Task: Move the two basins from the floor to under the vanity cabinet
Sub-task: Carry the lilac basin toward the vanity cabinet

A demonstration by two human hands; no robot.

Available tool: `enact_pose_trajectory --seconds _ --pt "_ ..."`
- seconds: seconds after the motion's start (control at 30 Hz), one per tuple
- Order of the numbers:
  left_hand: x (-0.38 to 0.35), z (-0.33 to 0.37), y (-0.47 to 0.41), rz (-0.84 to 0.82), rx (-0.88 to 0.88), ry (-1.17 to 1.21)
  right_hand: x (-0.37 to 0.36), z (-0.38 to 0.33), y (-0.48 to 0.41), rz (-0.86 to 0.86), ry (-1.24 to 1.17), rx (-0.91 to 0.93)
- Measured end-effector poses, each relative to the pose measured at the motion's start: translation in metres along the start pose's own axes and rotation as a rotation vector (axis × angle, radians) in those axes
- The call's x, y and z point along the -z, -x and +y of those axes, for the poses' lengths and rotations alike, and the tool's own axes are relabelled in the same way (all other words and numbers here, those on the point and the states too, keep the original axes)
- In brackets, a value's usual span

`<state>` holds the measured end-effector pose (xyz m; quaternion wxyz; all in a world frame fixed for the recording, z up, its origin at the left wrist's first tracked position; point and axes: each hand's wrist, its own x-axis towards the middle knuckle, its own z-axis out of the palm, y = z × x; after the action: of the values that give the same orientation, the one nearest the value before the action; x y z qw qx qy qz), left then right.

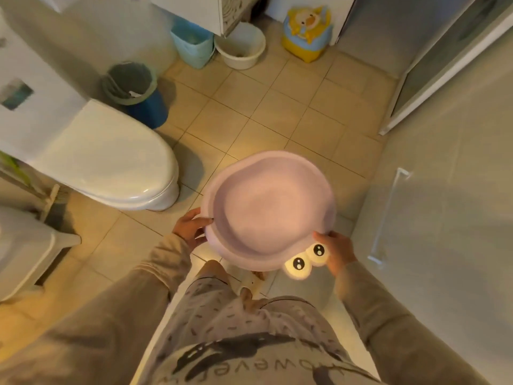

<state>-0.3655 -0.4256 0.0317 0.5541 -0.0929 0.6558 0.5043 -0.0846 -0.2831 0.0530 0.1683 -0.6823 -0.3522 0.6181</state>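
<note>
I hold a pale pink basin [266, 212] with two cartoon eyes on its near rim, raised above the tiled floor in front of me. A second rim shows just under its near edge, so it looks like two basins nested together. My left hand [191, 227] grips the left rim and my right hand [336, 251] grips the near right rim beside the eyes. The white vanity cabinet [194, 12] hangs at the top of the view, with a light blue bin [193, 44] and a white bucket [240, 45] beneath it.
A white toilet [111, 159] stands at the left with a lined blue waste bin [136, 93] behind it. A yellow duck stool [306, 33] sits at the back. A glass shower door [444, 68] and a wall with a towel rail [388, 215] bound the right.
</note>
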Motion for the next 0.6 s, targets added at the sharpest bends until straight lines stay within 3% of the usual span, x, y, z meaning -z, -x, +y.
enact_pose_trajectory --seconds 0.3,0.6 --pt "-0.094 0.074 -0.067 -0.035 0.025 -0.097 0.016 -0.08 -0.08 0.113 -0.075 0.041" --pt "-0.2 0.182 -0.152 -0.105 0.027 -0.204 0.019 -0.165 -0.174 0.143 -0.24 -0.129"
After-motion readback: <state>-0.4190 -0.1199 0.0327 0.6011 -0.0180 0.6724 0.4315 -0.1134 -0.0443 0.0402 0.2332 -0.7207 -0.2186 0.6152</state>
